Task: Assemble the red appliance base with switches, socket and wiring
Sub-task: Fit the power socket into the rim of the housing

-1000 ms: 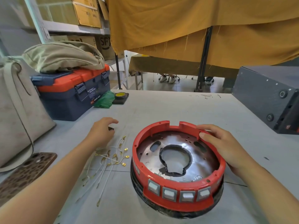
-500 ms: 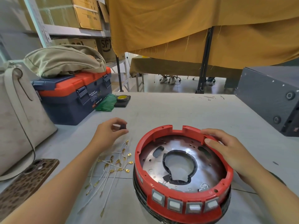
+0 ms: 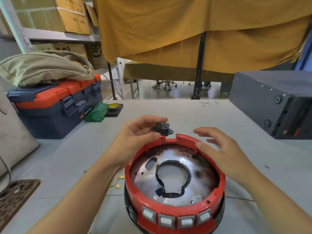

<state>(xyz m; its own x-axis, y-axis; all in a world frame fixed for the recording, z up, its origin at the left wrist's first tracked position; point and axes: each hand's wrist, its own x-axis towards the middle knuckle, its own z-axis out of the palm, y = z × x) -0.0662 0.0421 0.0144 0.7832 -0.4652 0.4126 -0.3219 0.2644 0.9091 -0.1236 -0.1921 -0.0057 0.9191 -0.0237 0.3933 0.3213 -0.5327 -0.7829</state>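
A phone [image 3: 15,198] in a spotted case lies at the left edge of the table [image 3: 70,157]. Behind it sits a blue and red toolbox [image 3: 55,105] with a tan bag [image 3: 45,66] on top. Beside the toolbox are a green cloth [image 3: 96,112] and a roll of yellow tape [image 3: 113,106].

The left hand [image 3: 135,137] pinches a small black socket [image 3: 162,128] between thumb and fingers. The socket is up in the air, just behind the gap in the far rim of the red base [image 3: 173,179]. The base sits on the table in the middle, with four white switches [image 3: 175,219] in its near wall. A few gold wire ends [image 3: 118,181] peek out at its left.

The right hand [image 3: 217,152] has its fingers spread apart and holds nothing. It is over the right rim of the base. I cannot tell if it touches the rim.

A dark gray box [image 3: 273,102] stands at the right.
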